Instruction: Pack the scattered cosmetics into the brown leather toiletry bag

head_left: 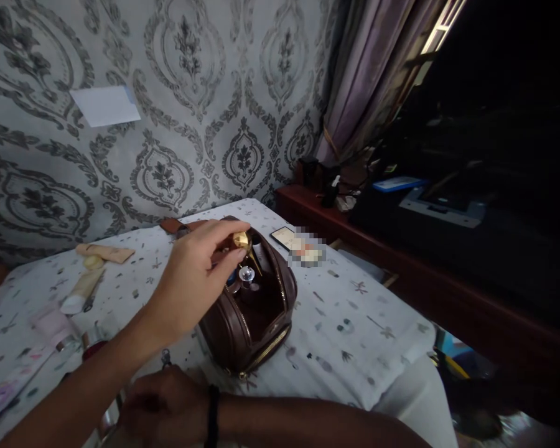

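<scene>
A brown leather bag (287, 286) lies unzipped on the patterned white cloth (359, 323), with small bottles inside, one with a clear round cap (247, 274). Over its opening, my left hand (193, 274) pinches a shiny gold object (241, 241) between thumb and fingers; its lower part is hard to make out. My right hand (161, 401), with a black band at the wrist, is low in front of the bag among toiletries. Its fingers are curled and in shadow, close to a silvery item (111, 414), and what they hold is unclear.
Tubes (81, 291), a pink-capped bottle (56, 326) and other cosmetics lie on the left of the cloth. A phone (284, 237) is behind the bag to the right. A dark red desk edge (354, 230) and an open drawer (361, 264) stand at the right.
</scene>
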Action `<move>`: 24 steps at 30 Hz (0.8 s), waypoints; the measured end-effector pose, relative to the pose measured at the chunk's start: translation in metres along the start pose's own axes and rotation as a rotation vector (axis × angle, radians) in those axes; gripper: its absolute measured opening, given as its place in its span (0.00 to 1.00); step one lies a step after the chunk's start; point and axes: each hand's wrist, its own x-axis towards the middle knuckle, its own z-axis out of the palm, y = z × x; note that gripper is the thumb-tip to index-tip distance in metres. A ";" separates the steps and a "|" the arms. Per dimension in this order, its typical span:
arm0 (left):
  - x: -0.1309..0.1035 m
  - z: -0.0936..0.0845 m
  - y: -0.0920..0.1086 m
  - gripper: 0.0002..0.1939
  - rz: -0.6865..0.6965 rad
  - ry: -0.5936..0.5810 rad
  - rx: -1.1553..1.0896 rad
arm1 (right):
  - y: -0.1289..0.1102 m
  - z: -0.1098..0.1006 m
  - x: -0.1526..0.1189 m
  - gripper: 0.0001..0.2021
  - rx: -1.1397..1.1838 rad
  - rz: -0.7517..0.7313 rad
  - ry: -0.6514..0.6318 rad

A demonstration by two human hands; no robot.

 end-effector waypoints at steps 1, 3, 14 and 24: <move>0.002 0.005 0.001 0.13 0.023 0.003 0.048 | -0.001 0.000 -0.001 0.01 -0.039 -0.014 -0.008; 0.006 0.012 0.000 0.11 0.054 0.003 0.119 | -0.003 -0.001 -0.001 0.02 -0.119 -0.044 -0.027; 0.007 0.030 -0.007 0.05 0.068 -0.030 0.314 | 0.005 -0.002 0.000 0.09 -0.262 -0.158 -0.108; 0.010 0.036 -0.009 0.04 0.019 -0.108 0.327 | -0.005 -0.004 -0.001 0.04 -0.309 -0.118 -0.121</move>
